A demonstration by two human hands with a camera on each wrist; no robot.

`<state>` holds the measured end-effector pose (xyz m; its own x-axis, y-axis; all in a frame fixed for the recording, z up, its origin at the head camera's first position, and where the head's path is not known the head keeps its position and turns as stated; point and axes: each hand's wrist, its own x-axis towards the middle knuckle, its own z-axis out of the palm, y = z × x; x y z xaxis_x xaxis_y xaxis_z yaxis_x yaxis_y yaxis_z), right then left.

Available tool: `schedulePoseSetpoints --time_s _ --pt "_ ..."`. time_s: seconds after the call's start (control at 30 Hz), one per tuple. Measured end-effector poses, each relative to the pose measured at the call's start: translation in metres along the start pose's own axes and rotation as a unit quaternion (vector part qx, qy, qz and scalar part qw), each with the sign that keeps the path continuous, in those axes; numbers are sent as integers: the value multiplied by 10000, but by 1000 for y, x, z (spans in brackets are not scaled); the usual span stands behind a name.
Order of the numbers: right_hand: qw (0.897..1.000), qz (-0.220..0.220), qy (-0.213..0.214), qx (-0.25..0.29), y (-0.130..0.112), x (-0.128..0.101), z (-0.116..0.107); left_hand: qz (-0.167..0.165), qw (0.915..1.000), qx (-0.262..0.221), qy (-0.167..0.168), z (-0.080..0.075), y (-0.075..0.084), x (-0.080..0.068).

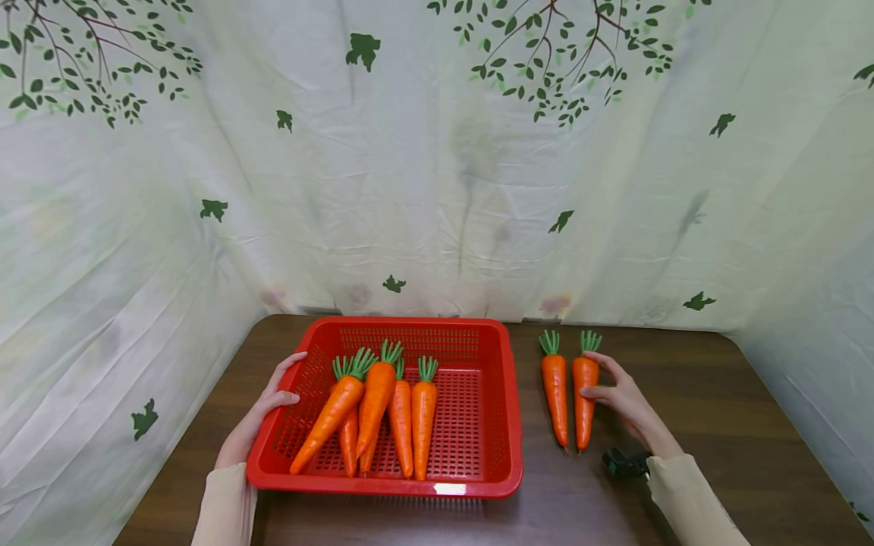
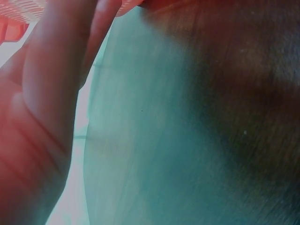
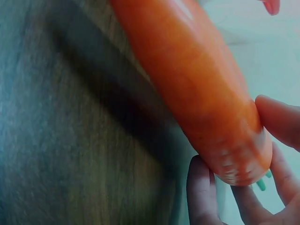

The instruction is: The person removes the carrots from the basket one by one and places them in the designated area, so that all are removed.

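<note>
The right hand [image 1: 624,402] lay on the dark wooden table [image 1: 717,409], its thumb and fingers curled loosely round the outer orange plastic carrot with green leaf stubs [image 1: 583,398]. In the right wrist view the fingertips [image 3: 276,119] touched that carrot's thick end [image 3: 201,89], though I could not tell whether the hold was firm yet. This carrot lay toward the table's right side, just beside a second orange plastic carrot [image 1: 555,394], the two nearly parallel and between the hand and the red perforated plastic basket [image 1: 508,409].

Its long axis ran from the table's far edge toward the near edge, green top pointing at the far edge and tip at the person.

The left hand [image 1: 262,413] rested with straight, relaxed fingers against the basket's left rim, thumb over the edge. Inside, several more orange carrots [image 1: 382,409] lay in a loose pile, tops toward the far rim.

To lift the outer carrot cleanly, the grip probably wanted to settle on the thick upper half, where it would balance, without nudging its neighbour. The left hand should keep the basket steady.
</note>
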<state>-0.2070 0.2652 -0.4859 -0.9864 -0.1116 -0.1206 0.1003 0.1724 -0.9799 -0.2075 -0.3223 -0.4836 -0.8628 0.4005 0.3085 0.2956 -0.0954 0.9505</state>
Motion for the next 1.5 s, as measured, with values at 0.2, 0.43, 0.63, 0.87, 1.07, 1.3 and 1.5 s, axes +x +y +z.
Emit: schedulePoseSetpoints --time_s 0.2,0.43,0.63,0.87,1.07,1.3,1.5 --pt "9994 -85 14 -345 1 2 2 -140 9999 -40 -4 0 1 -1" --pt "9976 -20 129 -674 1 5 3 -169 9999 10 -29 -1 2 -1" --pt "9958 59 140 -907 -1 8 4 -237 9997 45 -3 -2 0 -1" --pt "9956 8 59 -939 -1 10 5 -198 9997 -119 -72 -1 1 -1" --pt "9954 8 27 -953 0 11 5 -128 9996 -207 -149 0 2 0" --pt "9955 -57 91 -939 0 11 5 18 9999 -112 -121 -1 0 1" --pt "9960 -63 156 -878 0 10 5 -7 9999 -100 -122 -2 0 1"
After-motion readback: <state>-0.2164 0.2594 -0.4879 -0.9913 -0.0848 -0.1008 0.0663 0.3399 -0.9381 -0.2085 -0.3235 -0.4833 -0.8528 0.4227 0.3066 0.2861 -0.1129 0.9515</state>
